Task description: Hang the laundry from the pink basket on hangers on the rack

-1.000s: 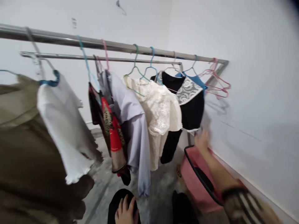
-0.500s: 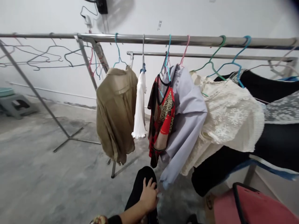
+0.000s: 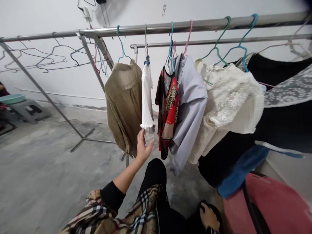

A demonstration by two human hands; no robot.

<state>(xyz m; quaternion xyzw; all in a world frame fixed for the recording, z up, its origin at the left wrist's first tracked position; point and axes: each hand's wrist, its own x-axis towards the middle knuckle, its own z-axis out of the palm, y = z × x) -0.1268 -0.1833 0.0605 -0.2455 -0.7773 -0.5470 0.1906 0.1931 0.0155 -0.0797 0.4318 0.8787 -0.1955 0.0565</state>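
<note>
My left hand [image 3: 143, 148] is raised, with thumb and fingers apart and nothing in it. It is just below the frilled hem of a white ribbed top [image 3: 147, 100], and I cannot tell if a fingertip touches it. That top hangs from a hanger with a blue clip. To its left is an olive shirt [image 3: 125, 107], to its right a red and black patterned top [image 3: 168, 110]. My right hand [image 3: 209, 217] lies on my black-clad right leg, holding nothing that I can see; its fingers are partly in shade.
A metal clothes rail [image 3: 190, 30] carries a pale lilac shirt [image 3: 191, 104], a cream lace top [image 3: 226, 100] and a black top with lace [image 3: 273, 78]. Bare hangers [image 3: 56, 61] hang at left. A pink basket [image 3: 273, 201] stands at lower right. A grey stool [image 3: 31, 110] holds a green basin [image 3: 13, 98].
The view has swung left along the rail. My left hand has risen from my knee towards the white top. My right hand, near the basket a second ago, now rests on my leg.
</note>
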